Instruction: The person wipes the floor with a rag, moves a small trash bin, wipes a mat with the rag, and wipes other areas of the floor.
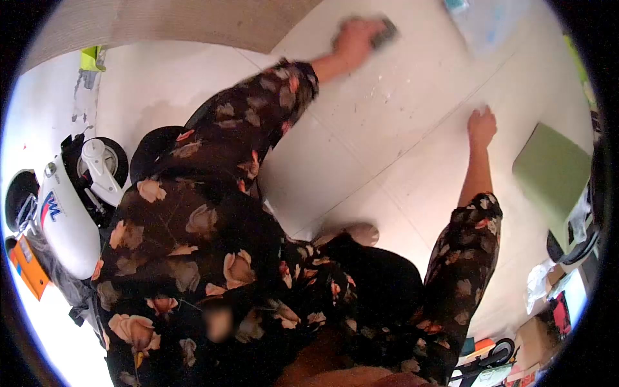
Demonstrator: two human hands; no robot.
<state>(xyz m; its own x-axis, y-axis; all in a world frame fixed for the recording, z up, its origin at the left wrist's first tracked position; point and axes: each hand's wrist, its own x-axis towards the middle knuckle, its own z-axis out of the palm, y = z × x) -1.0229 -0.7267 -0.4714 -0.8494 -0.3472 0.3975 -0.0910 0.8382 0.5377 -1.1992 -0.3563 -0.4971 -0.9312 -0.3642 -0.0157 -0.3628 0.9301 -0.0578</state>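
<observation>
We reach over the pale tiled floor with our arms spread, the two hands well apart. Our left hand is wrapped around a small dark block at the far side, right of the cardboard. The block pokes out past the fingers and is too blurred to name; we cannot tell whether it touches the floor or hangs just over it. It looks light enough for one hand, though we cannot judge whether it is stiff or soft, or how slippery. We would take it by its long sides, thumb against fingers, leaving the underside free. Our right hand is on the right, over the floor, fingers drawn in towards a tiny pale spot at their tips; we cannot tell whether they are fully closed or pinch anything. Small pale crumbs are scattered between the two hands. A clear plastic bag lies at the far right, looking thin and floppy, and a flat green panel, seemingly stiff, is right of our right hand.
</observation>
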